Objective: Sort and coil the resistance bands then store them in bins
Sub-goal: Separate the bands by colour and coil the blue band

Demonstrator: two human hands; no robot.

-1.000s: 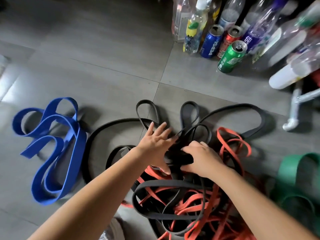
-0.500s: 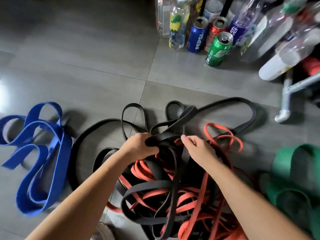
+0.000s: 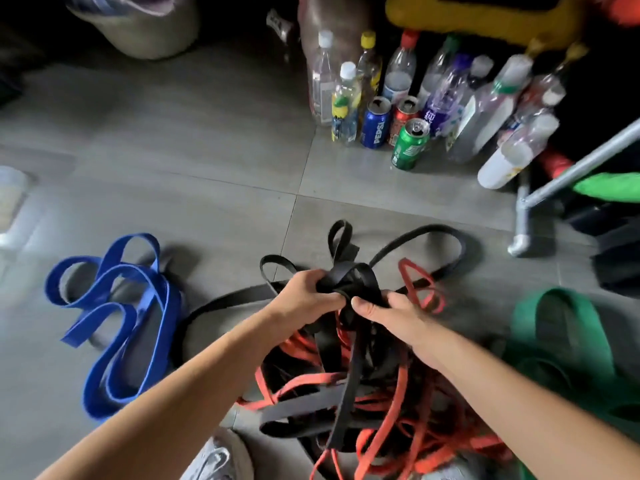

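Note:
A tangle of black bands and thin orange bands lies on the grey floor in front of me. My left hand grips a bunch of black loops lifted above the pile. Right beside it, my right hand pinches the same black bunch from the right. Black strands hang from both hands into the heap. A wide blue band lies loosely folded on the floor at the left. A wide green band lies at the right edge, partly cut off.
Several plastic bottles and three drink cans stand at the back right. A grey pipe frame stands at the right. A beige bin sits at the back left, a clear container at the left edge.
Both hands have lifted and gathered the black loops into a tighter bunch between them. The camera has tilted up, bringing the bin and more bottles into view.

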